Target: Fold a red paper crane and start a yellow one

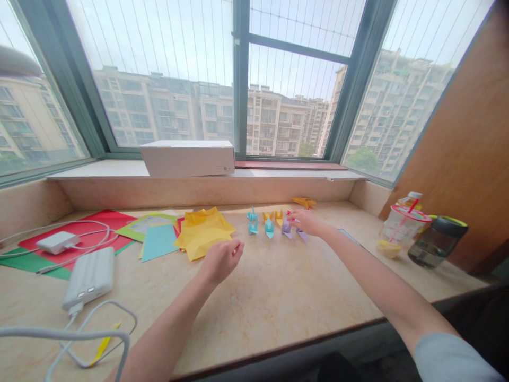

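Small folded-paper origami cranes stand in two short rows toward the back of the counter. Blue origami cranes (pixel 269 227) are at the left, yellow origami cranes (pixel 268 216) behind, and a purple origami crane (pixel 286 228) at the right. My right hand (pixel 305 220) reaches over the right end, fingertips pinched at a red origami crane (pixel 289 213) that they mostly cover. Nearer to me, my left hand (pixel 223 258) hovers loosely curled by the yellow paper sheets (pixel 204 231), with nothing visible in it.
Coloured paper (pixel 159 242), a white charger (pixel 58 242), a power bank (pixel 89 278) and looping cables lie left. At right stand a plastic cup (pixel 397 233) with a straw and a dark bottle (pixel 437 241). A white box (pixel 189 159) rests on the windowsill.
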`<action>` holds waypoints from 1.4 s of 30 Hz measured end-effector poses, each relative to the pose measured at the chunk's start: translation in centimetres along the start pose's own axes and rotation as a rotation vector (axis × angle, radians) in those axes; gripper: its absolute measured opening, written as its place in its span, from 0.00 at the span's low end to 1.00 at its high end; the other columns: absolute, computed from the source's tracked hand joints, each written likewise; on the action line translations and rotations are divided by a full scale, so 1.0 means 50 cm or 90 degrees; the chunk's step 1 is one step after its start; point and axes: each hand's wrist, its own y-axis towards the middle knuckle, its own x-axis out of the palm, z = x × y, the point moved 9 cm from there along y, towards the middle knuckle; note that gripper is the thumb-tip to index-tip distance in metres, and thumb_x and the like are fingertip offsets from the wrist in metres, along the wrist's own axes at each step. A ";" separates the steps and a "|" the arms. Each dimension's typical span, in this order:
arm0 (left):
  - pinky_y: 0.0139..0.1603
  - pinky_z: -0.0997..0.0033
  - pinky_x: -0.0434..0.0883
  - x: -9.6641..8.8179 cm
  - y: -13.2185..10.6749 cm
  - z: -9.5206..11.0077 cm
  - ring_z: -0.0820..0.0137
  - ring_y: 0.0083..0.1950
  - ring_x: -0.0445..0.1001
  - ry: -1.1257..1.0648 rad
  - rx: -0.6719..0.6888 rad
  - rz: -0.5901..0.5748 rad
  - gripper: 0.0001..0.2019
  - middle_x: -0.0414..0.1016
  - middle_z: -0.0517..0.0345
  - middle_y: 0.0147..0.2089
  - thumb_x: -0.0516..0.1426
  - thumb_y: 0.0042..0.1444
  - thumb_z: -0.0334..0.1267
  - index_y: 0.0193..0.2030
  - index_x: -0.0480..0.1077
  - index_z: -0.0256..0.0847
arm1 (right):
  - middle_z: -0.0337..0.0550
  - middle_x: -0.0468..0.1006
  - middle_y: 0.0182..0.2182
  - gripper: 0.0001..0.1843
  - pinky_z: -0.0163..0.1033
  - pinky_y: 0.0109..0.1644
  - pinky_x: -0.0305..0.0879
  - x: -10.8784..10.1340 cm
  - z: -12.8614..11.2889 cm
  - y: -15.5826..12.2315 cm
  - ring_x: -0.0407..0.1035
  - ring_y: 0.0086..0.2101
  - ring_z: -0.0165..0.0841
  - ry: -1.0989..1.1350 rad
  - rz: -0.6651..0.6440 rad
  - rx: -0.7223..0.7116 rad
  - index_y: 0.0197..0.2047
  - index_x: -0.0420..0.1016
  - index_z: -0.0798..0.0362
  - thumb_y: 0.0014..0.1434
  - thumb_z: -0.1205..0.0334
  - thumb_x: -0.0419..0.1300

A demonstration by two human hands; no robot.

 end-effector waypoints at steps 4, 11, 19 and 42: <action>0.31 0.72 0.57 0.000 0.001 0.000 0.67 0.28 0.73 0.000 0.002 0.002 0.19 0.74 0.56 0.24 0.47 0.66 0.42 0.25 0.67 0.40 | 0.45 0.80 0.47 0.12 0.42 0.54 0.63 -0.001 0.008 0.004 0.71 0.50 0.41 0.001 0.006 0.007 0.48 0.80 0.47 0.64 0.59 0.58; 0.31 0.72 0.57 0.003 0.000 0.000 0.67 0.28 0.72 -0.003 0.008 0.006 0.19 0.74 0.56 0.24 0.47 0.66 0.42 0.25 0.67 0.40 | 0.45 0.82 0.44 0.13 0.40 0.51 0.65 -0.010 0.014 0.002 0.73 0.47 0.40 0.004 0.025 0.019 0.49 0.80 0.48 0.63 0.60 0.60; 0.31 0.71 0.57 -0.001 0.000 0.001 0.67 0.28 0.72 -0.003 0.003 0.007 0.19 0.74 0.56 0.24 0.47 0.66 0.41 0.24 0.67 0.41 | 0.44 0.81 0.48 0.14 0.39 0.55 0.64 -0.076 0.095 -0.021 0.73 0.49 0.37 0.016 0.111 0.110 0.49 0.79 0.48 0.65 0.63 0.54; 0.32 0.71 0.62 0.005 0.000 -0.017 0.66 0.29 0.75 0.006 -0.031 -0.022 0.21 0.76 0.56 0.26 0.46 0.66 0.46 0.24 0.66 0.41 | 0.48 0.73 0.53 0.16 0.49 0.49 0.72 0.078 0.322 0.026 0.72 0.47 0.38 0.177 0.027 0.320 0.55 0.70 0.53 0.66 0.57 0.58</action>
